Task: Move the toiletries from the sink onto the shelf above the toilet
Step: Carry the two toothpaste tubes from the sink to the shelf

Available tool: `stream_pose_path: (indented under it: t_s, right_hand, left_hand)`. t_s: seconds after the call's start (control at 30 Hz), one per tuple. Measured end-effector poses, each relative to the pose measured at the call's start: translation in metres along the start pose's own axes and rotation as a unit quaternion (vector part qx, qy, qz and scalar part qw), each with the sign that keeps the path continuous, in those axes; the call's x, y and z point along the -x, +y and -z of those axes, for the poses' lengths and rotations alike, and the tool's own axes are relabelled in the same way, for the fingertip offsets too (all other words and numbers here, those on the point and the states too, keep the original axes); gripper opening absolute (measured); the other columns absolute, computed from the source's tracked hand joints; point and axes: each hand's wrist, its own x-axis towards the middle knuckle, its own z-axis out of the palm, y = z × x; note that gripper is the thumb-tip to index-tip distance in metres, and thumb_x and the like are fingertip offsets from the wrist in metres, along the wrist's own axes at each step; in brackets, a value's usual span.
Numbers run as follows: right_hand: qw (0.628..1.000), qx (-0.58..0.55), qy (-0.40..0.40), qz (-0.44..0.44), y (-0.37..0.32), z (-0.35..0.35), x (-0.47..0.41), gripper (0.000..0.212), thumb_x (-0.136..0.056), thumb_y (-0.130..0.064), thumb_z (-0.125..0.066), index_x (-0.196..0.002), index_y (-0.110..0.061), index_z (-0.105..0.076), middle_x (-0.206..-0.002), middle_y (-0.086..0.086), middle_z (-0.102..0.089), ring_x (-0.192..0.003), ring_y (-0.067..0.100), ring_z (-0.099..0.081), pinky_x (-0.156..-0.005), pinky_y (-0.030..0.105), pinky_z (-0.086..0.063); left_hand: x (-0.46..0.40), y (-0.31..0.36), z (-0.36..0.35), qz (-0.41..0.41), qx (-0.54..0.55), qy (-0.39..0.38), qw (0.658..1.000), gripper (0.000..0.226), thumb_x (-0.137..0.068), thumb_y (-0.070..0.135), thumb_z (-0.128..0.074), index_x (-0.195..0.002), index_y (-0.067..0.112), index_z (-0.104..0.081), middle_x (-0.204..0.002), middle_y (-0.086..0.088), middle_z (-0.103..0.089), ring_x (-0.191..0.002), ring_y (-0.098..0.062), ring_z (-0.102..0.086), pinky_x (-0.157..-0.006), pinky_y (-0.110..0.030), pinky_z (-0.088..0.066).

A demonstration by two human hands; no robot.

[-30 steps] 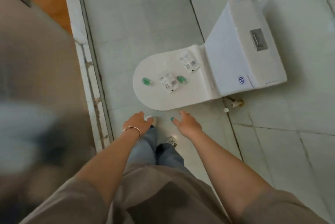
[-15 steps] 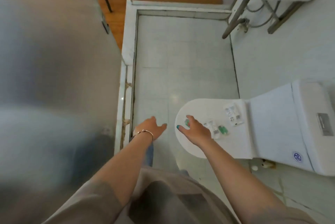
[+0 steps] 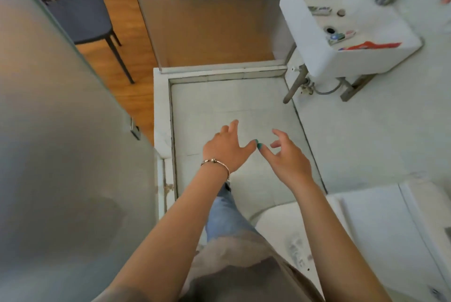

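A white square sink (image 3: 314,57) hangs on the wall at the upper right. Inside it lie a red toothpaste tube (image 3: 371,45), a small blue and green packet (image 3: 338,37) near the drain, and a dark tube (image 3: 320,10) at the far end. My left hand (image 3: 225,146), with a bracelet on the wrist, and my right hand (image 3: 285,155) float side by side over the tiled floor. Both are empty, fingers relaxed and spread. Both hands are well short of the sink. No shelf is in view.
The white toilet (image 3: 366,228) fills the lower right, its lid partly hidden by my right arm. A frosted glass door (image 3: 61,130) stands close on the left. Beyond the raised threshold (image 3: 219,71) lies wooden floor with a dark chair (image 3: 80,16). Pipes (image 3: 296,82) run under the sink.
My view has swung away from the toilet toward the sink, which now shows its contents. Both hands have risen and stayed empty.
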Motion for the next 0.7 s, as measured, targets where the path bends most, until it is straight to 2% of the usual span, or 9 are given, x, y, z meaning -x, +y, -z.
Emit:
stream_pose_path:
  t_s: [0.1, 0.27, 0.43, 0.6, 0.7]
  right_hand:
    - [0.999, -0.026, 0.036, 0.002, -0.02, 0.026, -0.064, 0.062, -0.087, -0.066, -0.045, -0.141, -0.037, -0.032, -0.116, -0.015, -0.059, -0.097, 0.012, -0.061, -0.082, 0.036, -0.047]
    - [0.995, -0.052, 0.082, -0.009, -0.043, 0.084, -0.189, 0.057, -0.09, -0.059, -0.047, -0.14, -0.037, -0.032, -0.115, -0.015, -0.06, -0.089, 0.008, -0.057, -0.077, 0.033, -0.042]
    - [0.99, -0.056, 0.124, -0.044, -0.046, 0.144, -0.283, 0.057, -0.088, -0.059, -0.047, -0.139, -0.039, -0.031, -0.112, -0.015, -0.061, -0.095, 0.01, -0.06, -0.08, 0.037, -0.05]
    - [0.978, -0.099, 0.157, -0.091, -0.038, 0.184, -0.344, 0.055, -0.089, -0.053, -0.053, -0.139, -0.037, -0.036, -0.109, -0.016, -0.061, -0.086, 0.006, -0.06, -0.08, 0.037, -0.05]
    - [0.967, -0.127, 0.179, -0.13, -0.028, 0.197, -0.384, 0.052, -0.09, -0.048, -0.056, -0.138, -0.035, -0.039, -0.105, -0.015, -0.061, -0.084, 0.005, -0.061, -0.081, 0.037, -0.049]
  left_hand:
    - [-0.072, 0.023, 0.024, -0.04, -0.004, 0.031, 0.999, 0.073, -0.086, 0.065, -0.039, -0.146, 0.027, -0.022, -0.138, 0.0, -0.046, -0.114, -0.025, -0.055, -0.083, -0.039, -0.048]
    - [-0.207, 0.069, 0.067, -0.058, 0.0, 0.074, 0.996, 0.071, -0.087, 0.064, -0.041, -0.146, 0.028, -0.024, -0.14, 0.002, -0.045, -0.119, -0.023, -0.053, -0.087, -0.039, -0.046]
    - [-0.305, 0.122, 0.088, -0.107, 0.01, 0.089, 0.99, 0.067, -0.087, 0.063, -0.041, -0.144, 0.031, -0.027, -0.14, 0.004, -0.046, -0.12, -0.021, -0.052, -0.089, -0.037, -0.046]
    - [-0.387, 0.164, 0.083, -0.146, 0.094, 0.023, 0.985, 0.067, -0.084, 0.063, -0.05, -0.142, 0.035, -0.03, -0.137, 0.006, -0.05, -0.116, -0.015, -0.055, -0.089, -0.038, -0.051]
    - [-0.443, 0.183, 0.076, -0.176, 0.109, -0.005, 0.978, 0.067, -0.083, 0.062, -0.054, -0.14, 0.035, -0.034, -0.132, 0.008, -0.053, -0.113, -0.012, -0.056, -0.088, -0.036, -0.052]
